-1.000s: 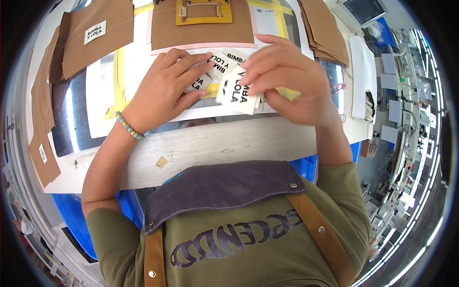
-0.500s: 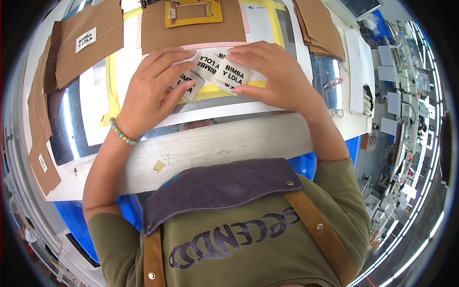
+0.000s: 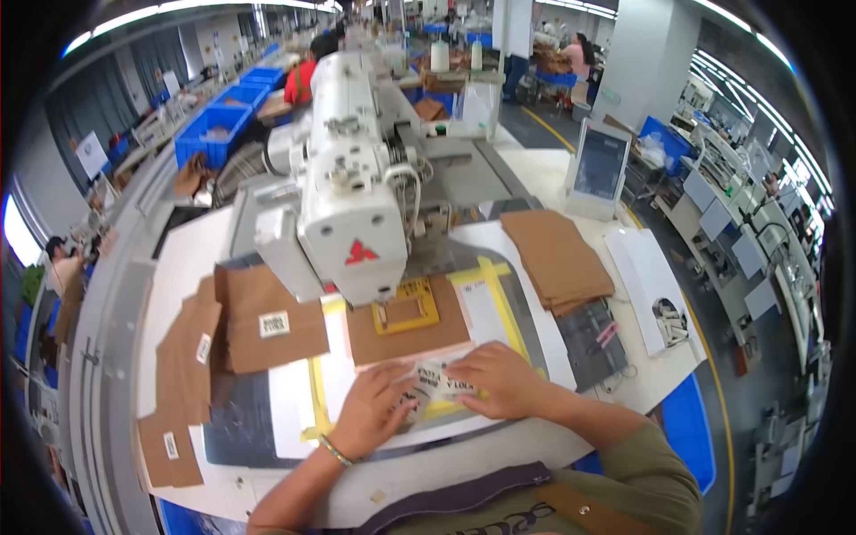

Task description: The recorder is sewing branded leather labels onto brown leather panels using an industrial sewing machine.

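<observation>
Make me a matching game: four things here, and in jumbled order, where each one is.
1. Loose white labels
2. Yellow frame
3. Beaded bracelet
4. Screen

A. At the wrist of the left hand
B. Upright, beyond the brown stack
C. Touched by the right hand
D. On a brown panel

Pairs: 1-C, 2-D, 3-A, 4-B
</observation>
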Demonstrator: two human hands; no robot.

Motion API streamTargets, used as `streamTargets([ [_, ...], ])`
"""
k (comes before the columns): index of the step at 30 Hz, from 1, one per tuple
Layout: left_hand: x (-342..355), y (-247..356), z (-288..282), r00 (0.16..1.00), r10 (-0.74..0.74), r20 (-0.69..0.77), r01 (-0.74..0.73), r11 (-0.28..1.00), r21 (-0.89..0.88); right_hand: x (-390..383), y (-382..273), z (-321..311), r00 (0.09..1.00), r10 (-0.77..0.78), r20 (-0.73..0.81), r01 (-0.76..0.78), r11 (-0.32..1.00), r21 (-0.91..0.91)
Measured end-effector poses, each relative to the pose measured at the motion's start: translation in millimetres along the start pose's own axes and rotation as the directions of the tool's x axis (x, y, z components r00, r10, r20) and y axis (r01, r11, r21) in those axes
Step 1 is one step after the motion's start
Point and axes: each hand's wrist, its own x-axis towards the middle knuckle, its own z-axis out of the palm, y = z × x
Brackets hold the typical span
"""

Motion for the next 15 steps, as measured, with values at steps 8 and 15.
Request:
streamTargets([
  [8,16,25,-13,0.993,-0.113,-0.02,0.106,0.973,-0.203,7,-1,-29,0.998,-0.036,-0.057,0.034,0.999,-0.035],
  [15,30,29,5,0.895,-0.424,0.142,0.395,0.601,-0.695,27,-11,-28,0.995,-0.084,-0.055,0.088,0.994,0.068],
])
